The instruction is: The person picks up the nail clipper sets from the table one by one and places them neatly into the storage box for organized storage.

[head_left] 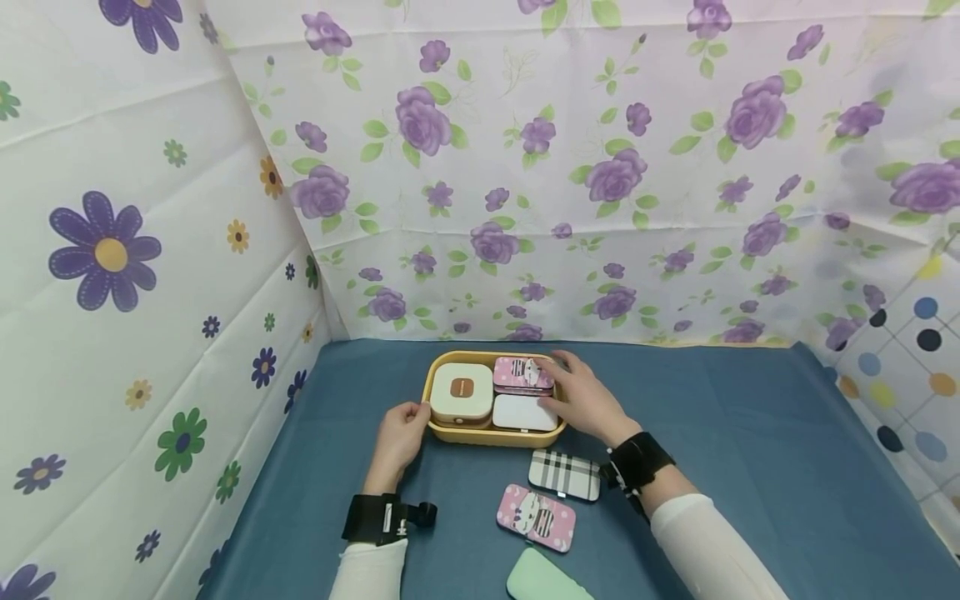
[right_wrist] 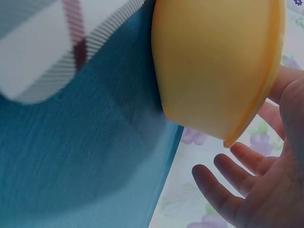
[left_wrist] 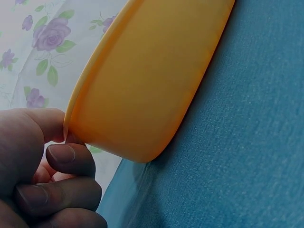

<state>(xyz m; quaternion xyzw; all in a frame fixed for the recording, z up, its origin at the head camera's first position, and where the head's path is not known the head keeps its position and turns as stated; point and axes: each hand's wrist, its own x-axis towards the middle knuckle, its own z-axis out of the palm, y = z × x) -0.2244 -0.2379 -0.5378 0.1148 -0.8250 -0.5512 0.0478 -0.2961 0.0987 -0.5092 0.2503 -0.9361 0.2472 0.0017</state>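
A yellow oval bin (head_left: pixel 480 437) stands on the blue cloth. In it are a cream square case (head_left: pixel 462 392), a pink cat-patterned tin (head_left: pixel 519 372) and a white tin (head_left: pixel 522 412). My left hand (head_left: pixel 400 433) pinches the bin's left rim between thumb and index finger; the other fingers curl below in the left wrist view. My right hand (head_left: pixel 585 397) reaches over the right rim, fingers spread and loosely bent. Its index finger and thumb lie over the pink and white tins; whether they touch them is hard to tell.
In front of the bin lie a plaid tin (head_left: pixel 565 475), another pink cat tin (head_left: pixel 536 518) and a mint green case (head_left: pixel 546 577), cut off by the frame edge. Flowered sheets (head_left: pixel 480 167) hang behind and along the sides of the blue cloth (head_left: pixel 720 450).
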